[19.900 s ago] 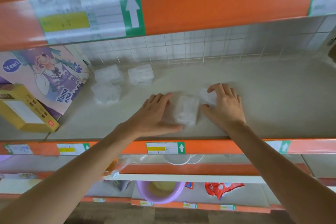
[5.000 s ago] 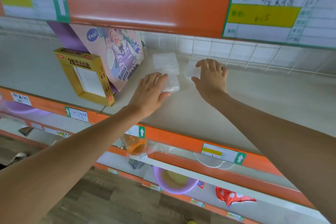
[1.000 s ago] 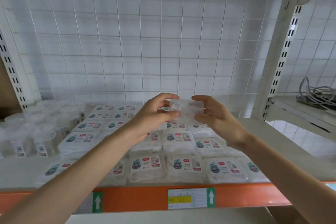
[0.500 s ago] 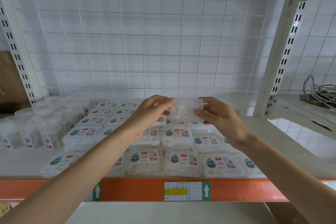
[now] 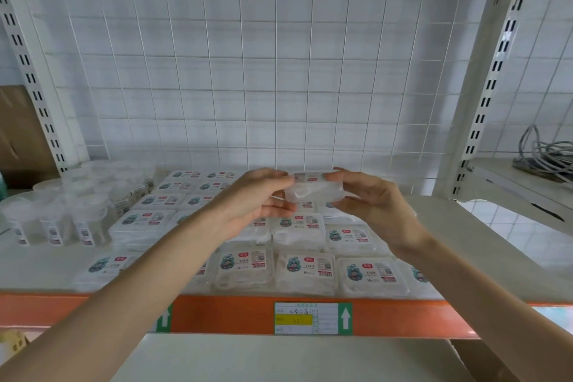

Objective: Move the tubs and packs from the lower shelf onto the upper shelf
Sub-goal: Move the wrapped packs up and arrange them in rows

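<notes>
1. Two sets of fingers (image 5: 277, 176) pinched a clear pack (image 5: 313, 192) by its ends, left hand (image 5: 248, 206) and right hand (image 5: 373, 206) both curled around it.
2. The clear pack was held in the air above rows of labelled packs (image 5: 305, 270) on the upper shelf (image 5: 471, 245).
3. Several clear tubs (image 5: 90, 220) stood at the shelf's left, just beside the packs.

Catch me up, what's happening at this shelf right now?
A person is holding one clear pack in both hands, the left hand pinching its left end and the right hand its right end. It hangs above the rows of labelled packs already lying on the upper shelf, not yet set down. Clear tubs stand grouped at the shelf's left side.
</notes>
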